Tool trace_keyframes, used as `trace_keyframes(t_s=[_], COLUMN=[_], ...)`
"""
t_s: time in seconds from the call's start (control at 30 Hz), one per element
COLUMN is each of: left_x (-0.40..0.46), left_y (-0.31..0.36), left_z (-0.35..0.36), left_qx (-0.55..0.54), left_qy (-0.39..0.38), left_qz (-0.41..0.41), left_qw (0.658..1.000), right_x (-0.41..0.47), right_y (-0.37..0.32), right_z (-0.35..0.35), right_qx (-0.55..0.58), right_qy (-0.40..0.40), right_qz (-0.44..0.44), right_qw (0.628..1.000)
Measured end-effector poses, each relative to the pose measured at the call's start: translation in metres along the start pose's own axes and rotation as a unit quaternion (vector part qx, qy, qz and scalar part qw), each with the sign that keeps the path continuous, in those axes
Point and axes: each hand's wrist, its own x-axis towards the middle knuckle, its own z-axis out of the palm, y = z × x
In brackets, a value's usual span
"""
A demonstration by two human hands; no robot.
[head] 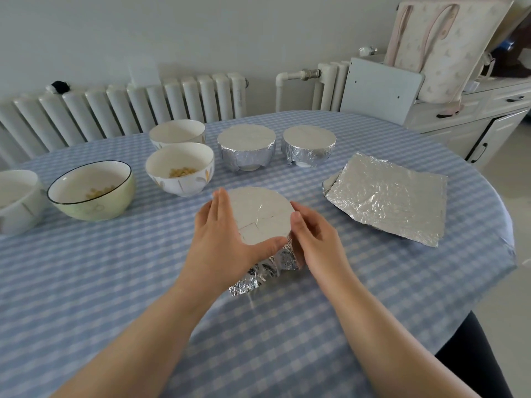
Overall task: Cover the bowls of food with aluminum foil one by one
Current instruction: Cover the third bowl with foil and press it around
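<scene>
Round bench (287, 326) w/ blue-white check cloth; white radiator (129, 107) along wall behind, cabinet (474, 116) at right. Foil-covered bowl (263, 216) sits mid-bench, nearest the person: top flat & smooth, foil skirt crumpled at near side. Left hand (221, 239) spread flat on its left rim, thumb on top; right hand (313, 234) w/ fingers curled, pressing foil at right side. Foil sheets (385, 196) stacked right. Two wrapped bowls (247, 147) behind. Open bowls at left: white bowl (179, 170) & green bowl (92, 191) hold yellowish bits.
</scene>
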Motion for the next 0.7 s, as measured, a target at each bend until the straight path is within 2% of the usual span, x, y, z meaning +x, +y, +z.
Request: trace_keyframes(t_s=[0.2,0.53,0.7], left_x=[0.000,0.000,0.000], left_y=[0.000,-0.001,-0.001], left_z=[0.001,-0.006,-0.005], left_qx=[0.011,0.022,0.020], left_qy=[0.006,-0.028,-0.026], left_qz=[0.007,0.006,0.008], left_qw=[1.000,0.999,0.999], right_x=[-0.005,0.003,0.004], right_y=[0.005,0.015,0.014], right_z=[0.007,0.014,0.019], right_qx=[0.064,-0.006,0.029], right_qy=[0.085,0.150,0.172], right_qz=[0.061,0.054,0.065], right_qw=[0.992,0.987,0.983])
